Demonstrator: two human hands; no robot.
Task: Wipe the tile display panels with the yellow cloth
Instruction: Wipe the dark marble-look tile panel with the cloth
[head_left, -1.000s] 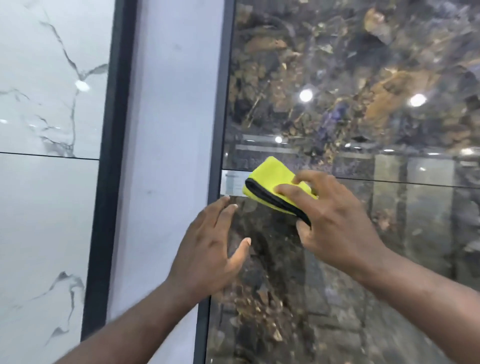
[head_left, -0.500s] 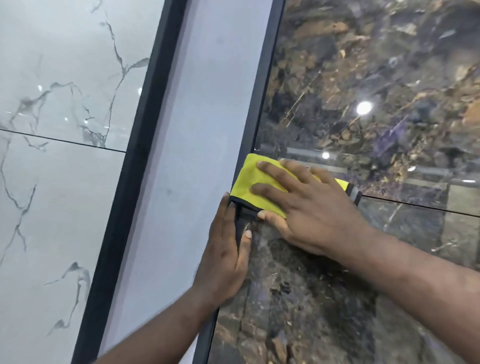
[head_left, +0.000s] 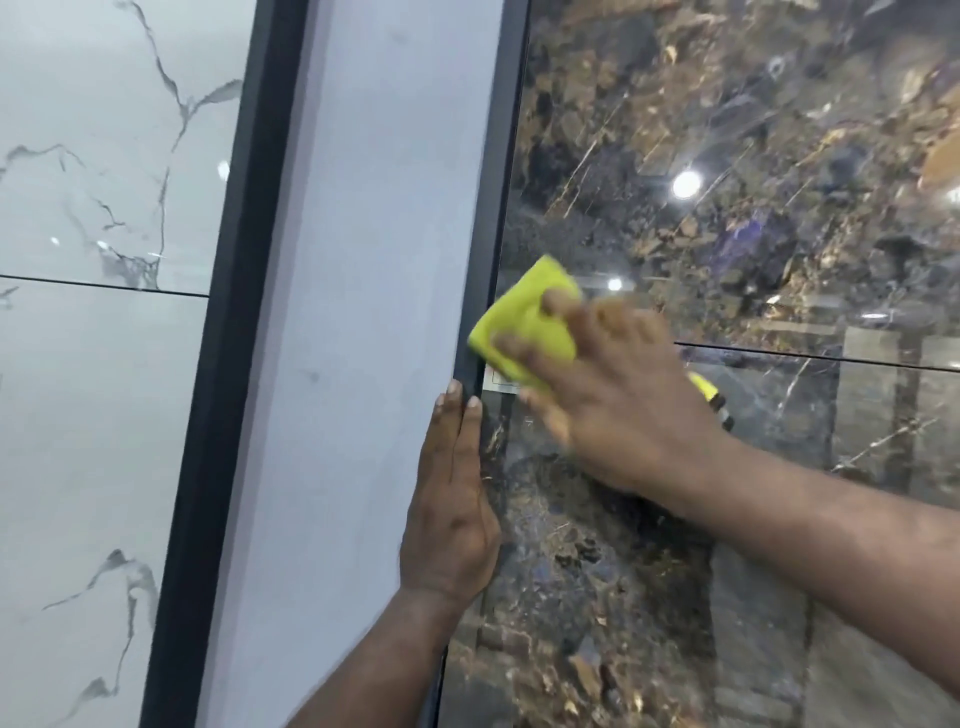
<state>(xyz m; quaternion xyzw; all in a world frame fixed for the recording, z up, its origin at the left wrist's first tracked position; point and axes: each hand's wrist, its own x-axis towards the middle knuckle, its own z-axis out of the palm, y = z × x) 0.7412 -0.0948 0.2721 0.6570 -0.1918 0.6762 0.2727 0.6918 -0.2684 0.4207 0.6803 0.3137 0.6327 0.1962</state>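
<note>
Nearest to you, your left hand (head_left: 452, 499) lay flat with its fingers straight and together, clamped on nothing, braced along the black frame edge (head_left: 485, 260) at the left side of the dark marbled panel (head_left: 727, 182). Its fingertips stopped just below the cloth.

Farther up and to the right, your right hand (head_left: 613, 395) was spread open, fingers apart, palm pressing the yellow cloth (head_left: 519, 322) flat against that dark panel. You were not pinching it; it was held by pressure alone. The cloth sat at the panel's left edge, touching the frame, just above the horizontal joint (head_left: 831, 358) between the 2 tiles, with a dark-trimmed corner poking out to the right of your wrist. The hand was blurred.

The cloth looked soft, light and limp, likely to bunch or slide out from under your palm, so a wide flat press over its middle suited it best. The glossy tile looked hard and slick.

Farther left, a grey strip (head_left: 363, 312) and a white veined panel (head_left: 104, 208) were untouched.
</note>
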